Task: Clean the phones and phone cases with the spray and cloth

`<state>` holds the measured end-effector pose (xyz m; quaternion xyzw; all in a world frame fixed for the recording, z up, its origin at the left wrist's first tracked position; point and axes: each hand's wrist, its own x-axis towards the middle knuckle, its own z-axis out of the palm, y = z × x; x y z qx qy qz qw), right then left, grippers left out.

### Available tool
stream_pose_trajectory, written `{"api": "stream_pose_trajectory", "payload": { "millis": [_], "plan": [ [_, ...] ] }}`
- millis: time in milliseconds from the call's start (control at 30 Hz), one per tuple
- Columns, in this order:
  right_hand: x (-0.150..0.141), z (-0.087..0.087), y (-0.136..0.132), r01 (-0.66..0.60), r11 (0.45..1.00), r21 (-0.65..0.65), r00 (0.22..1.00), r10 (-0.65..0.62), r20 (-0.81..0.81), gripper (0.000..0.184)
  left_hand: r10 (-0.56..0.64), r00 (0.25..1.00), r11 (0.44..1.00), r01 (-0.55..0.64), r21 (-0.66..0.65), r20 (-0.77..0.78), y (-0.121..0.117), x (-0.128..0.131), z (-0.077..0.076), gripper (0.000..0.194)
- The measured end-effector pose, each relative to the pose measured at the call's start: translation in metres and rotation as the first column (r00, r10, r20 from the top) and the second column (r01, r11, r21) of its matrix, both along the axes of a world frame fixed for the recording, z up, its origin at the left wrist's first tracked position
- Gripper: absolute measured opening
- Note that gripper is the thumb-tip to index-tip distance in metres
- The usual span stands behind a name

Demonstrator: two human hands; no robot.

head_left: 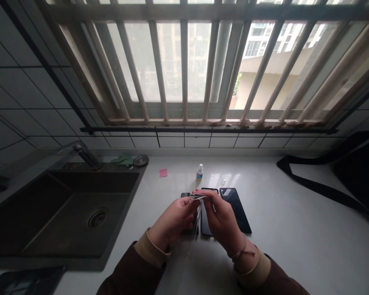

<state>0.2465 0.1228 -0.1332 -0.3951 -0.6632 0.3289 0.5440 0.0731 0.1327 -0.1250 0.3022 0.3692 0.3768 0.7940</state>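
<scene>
One small white-capped dropper bottle [199, 174] stands upright on the pale bench [295, 246], and just on its near side the left hand [174, 219] and the right hand [219, 213] come together. Both have their fingers drawn in narrow, pinching a thin silvery-white piece [199, 197] between them; the fingers hide much of it. A clear strip [190, 246] runs below that piece, farther toward the person from the bottle, its outline faint. Three flat devices lie nearer than the bottle: a dark phone [185, 194] to its near left, mostly covered by the left hand; a black-rimmed tablet [205, 223] almost straight in front; and a dark glossy tablet [238, 211] to its near right, partly behind the right hand. Left of the bottle lies a pink sticky note [163, 173]; just to its right, a tiny clear item [223, 181]. Well left of it is the sink [58, 223] with its faucet [87, 155]; well right, a black strap [290, 174].
</scene>
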Motion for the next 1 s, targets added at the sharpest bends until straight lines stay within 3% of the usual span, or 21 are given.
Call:
{"api": "stream_pose_trajectory", "payload": {
  "millis": [167, 367, 567, 767, 1000],
  "plan": [
    [-0.001, -0.007, 0.004, 0.096, 0.995, 0.004, 0.995, -0.096, 0.026, 0.03, 0.161, 0.977, 0.973, -0.133, -0.189, 0.14, 0.006, 0.0, 0.005, 0.033],
    [-0.008, -0.011, 0.003, 0.04, 0.999, -0.034, 0.997, -0.042, -0.068, 0.027, 0.317, 0.863, 0.935, -0.214, -0.284, 0.394, 0.013, 0.003, -0.003, 0.026],
    [-0.011, -0.009, -0.001, -0.064, 0.997, -0.051, 0.993, 0.059, -0.104, 0.027, 0.459, 0.832, 0.882, -0.383, -0.275, 0.311, 0.017, 0.0, -0.005, 0.029],
    [-0.013, -0.004, -0.007, -0.232, 0.97, -0.079, 0.972, 0.227, -0.069, 0.026, 0.593, 0.746, 0.805, -0.536, -0.257, 0.302, 0.025, -0.017, 0.003, 0.029],
    [-0.01, -0.001, -0.01, -0.292, 0.951, -0.1, 0.956, 0.288, -0.053, 0.027, 0.675, 0.693, 0.735, -0.603, -0.31, 0.252, 0.035, -0.036, 0.008, 0.03]
  ]
}}
